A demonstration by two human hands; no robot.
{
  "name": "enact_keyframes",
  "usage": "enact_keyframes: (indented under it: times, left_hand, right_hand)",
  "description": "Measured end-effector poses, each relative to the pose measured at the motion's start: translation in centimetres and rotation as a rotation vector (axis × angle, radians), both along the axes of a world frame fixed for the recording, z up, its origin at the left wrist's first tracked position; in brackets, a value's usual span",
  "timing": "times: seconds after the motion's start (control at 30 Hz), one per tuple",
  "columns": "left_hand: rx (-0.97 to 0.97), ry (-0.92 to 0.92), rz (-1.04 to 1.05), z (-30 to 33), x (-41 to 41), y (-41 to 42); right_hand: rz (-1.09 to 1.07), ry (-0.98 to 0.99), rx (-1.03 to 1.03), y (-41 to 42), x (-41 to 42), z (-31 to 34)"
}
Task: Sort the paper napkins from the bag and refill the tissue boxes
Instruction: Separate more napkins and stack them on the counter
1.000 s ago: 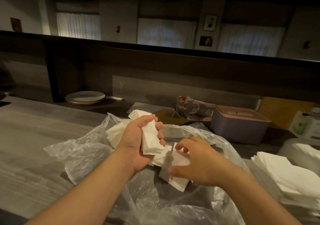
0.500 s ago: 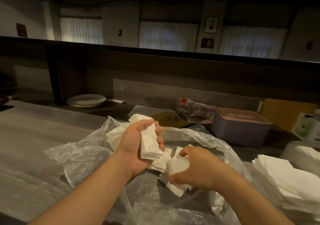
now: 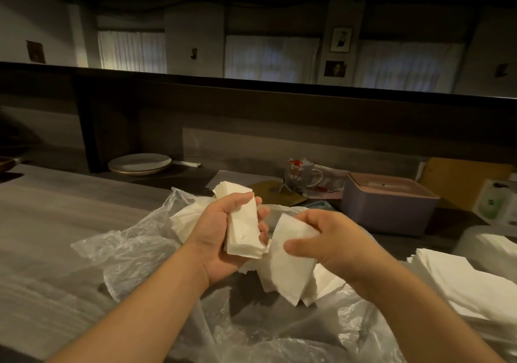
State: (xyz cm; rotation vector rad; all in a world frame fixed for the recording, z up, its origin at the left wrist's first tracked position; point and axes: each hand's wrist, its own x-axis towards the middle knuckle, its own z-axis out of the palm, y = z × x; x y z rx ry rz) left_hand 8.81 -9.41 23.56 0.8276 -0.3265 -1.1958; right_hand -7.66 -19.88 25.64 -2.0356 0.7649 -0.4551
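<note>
My left hand (image 3: 221, 239) grips a folded stack of white napkins (image 3: 242, 235) above the clear plastic bag (image 3: 131, 253), which lies open on the grey counter. Just to its right, my right hand (image 3: 333, 243) pinches a few loose white napkins (image 3: 288, 262) lifted out of the bag. More napkins (image 3: 184, 217) lie inside the bag behind my left hand. A mauve tissue box (image 3: 389, 208) with its lid on stands at the back right. A neat pile of sorted napkins (image 3: 475, 287) lies at the right edge.
White plates (image 3: 139, 163) are stacked at the back left under the raised dark ledge. A glass mug (image 3: 300, 176) stands left of the tissue box. A white carton (image 3: 495, 203) sits far right. Bare grey counter (image 3: 56, 222) stretches to the left.
My right hand has lifted its loose napkins up out of the bag, closer to the stack in my left hand. The left hand has barely moved.
</note>
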Motion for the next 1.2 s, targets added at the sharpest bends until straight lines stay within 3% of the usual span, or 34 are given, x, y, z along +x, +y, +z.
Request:
enact_keyframes:
  times: [0.2,0.27,0.33,0.57,0.73,0.9,1.07,1.2]
  left_hand:
    - [0.056,-0.108,-0.053,0.6,-0.4,0.4]
    - [0.111,-0.241,-0.132,0.9,-0.8,0.7]
    - [0.161,-0.336,-0.186,0.8,-1.2,0.9]
    - [0.068,-0.245,-0.351,0.4,-2.1,0.8]
    - [-0.002,-0.274,-0.339,0.3,-2.3,1.2]
    - [0.012,-0.278,-0.366,0.7,-2.6,1.4]
    - [-0.073,0.029,-0.294,0.6,-1.7,0.7]
    - [-0.103,0.097,-0.171,0.3,-1.0,0.4]
  right_hand:
    - [0.324,-0.174,0.375,0.7,-1.6,1.5]
    - [0.353,-0.241,0.323,1.1,-1.6,1.6]
    - [0.242,-0.314,0.197,1.5,-1.1,1.2]
    - [0.035,-0.462,0.109,2.3,0.4,-0.3]
    - [0.004,-0.262,-0.279,2.1,0.7,-0.8]
    - [0.082,-0.217,-0.292,1.6,0.8,-1.1]
    - [-0.128,-0.29,-0.23,0.0,0.3,-0.2]
    - [-0.089,0.161,-0.377,-1.6,-0.7,-0.5]
